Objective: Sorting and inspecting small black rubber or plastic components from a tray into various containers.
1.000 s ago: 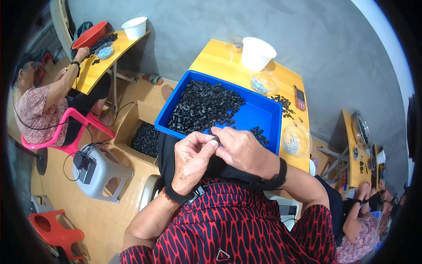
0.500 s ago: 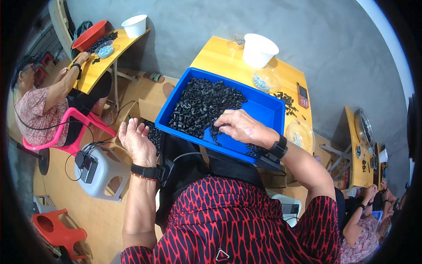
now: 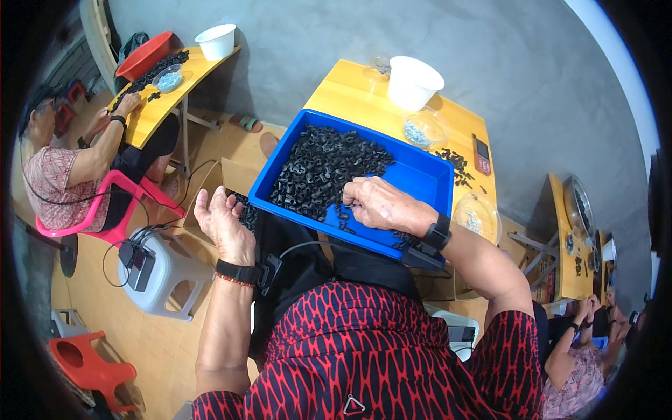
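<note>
A blue tray (image 3: 448, 175) sits on the near edge of a yellow table, heaped with small black plastic parts (image 3: 325, 164) on its left side. Down in the tray's front part is my right hand (image 3: 388, 203), its fingers curled together over a few loose pieces; whatever they pinch is hidden. Left of the tray, my left hand (image 3: 227, 225) is raised palm up with loosely bent fingers apart, and nothing shows in it. Below and beside it, a cardboard box (image 3: 234, 171) holds more black parts.
On the yellow table (image 3: 343, 80) stand a white bucket (image 3: 414, 82), a clear bowl with pale blue pieces (image 3: 422, 129), another clear bowl (image 3: 477, 217) and a phone (image 3: 481, 155). A grey stool (image 3: 164, 280) stands at left. Other people sit at side tables.
My right hand's fingers have drawn in closer together over the tray. The left hand has shifted slightly right. The co-worker at left has moved their hands a little.
</note>
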A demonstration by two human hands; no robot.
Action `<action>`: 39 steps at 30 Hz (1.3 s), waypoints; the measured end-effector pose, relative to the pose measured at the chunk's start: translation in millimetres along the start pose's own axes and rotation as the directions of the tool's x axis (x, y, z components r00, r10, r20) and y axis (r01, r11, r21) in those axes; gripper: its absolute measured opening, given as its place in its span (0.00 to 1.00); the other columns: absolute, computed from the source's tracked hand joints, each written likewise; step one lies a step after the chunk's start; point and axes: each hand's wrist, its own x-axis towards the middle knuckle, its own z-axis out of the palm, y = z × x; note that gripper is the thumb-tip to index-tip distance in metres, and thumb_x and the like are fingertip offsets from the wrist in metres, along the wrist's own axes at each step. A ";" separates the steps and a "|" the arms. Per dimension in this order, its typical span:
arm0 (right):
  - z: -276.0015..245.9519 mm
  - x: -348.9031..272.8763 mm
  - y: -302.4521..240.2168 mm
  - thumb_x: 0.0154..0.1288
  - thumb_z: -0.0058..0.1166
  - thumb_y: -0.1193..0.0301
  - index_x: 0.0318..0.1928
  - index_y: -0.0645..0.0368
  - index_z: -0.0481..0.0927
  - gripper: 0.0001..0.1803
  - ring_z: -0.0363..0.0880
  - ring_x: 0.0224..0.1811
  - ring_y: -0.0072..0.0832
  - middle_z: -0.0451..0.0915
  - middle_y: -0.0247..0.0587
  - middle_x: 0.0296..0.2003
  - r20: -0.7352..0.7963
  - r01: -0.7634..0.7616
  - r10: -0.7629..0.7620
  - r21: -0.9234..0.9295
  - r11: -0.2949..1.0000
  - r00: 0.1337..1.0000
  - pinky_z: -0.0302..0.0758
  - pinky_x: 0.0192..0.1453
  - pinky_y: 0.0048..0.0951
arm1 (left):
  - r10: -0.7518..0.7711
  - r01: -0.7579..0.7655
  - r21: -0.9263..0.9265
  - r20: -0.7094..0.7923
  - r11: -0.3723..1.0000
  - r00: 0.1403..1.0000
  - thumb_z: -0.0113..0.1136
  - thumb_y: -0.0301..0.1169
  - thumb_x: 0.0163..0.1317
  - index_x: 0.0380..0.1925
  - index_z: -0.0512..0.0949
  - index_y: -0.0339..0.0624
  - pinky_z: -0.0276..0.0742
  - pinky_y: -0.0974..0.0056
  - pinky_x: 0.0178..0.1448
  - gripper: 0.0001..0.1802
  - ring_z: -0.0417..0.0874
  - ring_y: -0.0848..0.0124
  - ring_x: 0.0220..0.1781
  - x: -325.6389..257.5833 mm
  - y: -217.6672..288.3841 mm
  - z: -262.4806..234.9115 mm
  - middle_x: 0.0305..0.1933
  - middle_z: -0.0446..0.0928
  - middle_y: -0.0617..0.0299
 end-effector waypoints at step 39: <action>-56.2 -162.0 21.5 0.63 0.59 0.75 0.41 0.64 0.84 0.07 0.84 0.32 0.28 0.86 0.43 0.31 -0.471 -0.415 0.628 0.482 0.772 0.620 0.81 0.39 0.31 | -0.116 -0.125 0.225 0.816 0.966 0.567 0.66 0.28 0.65 0.45 0.79 0.36 0.79 0.69 0.43 0.12 0.81 0.75 0.34 -125.2 8.3 30.2 0.38 0.82 0.59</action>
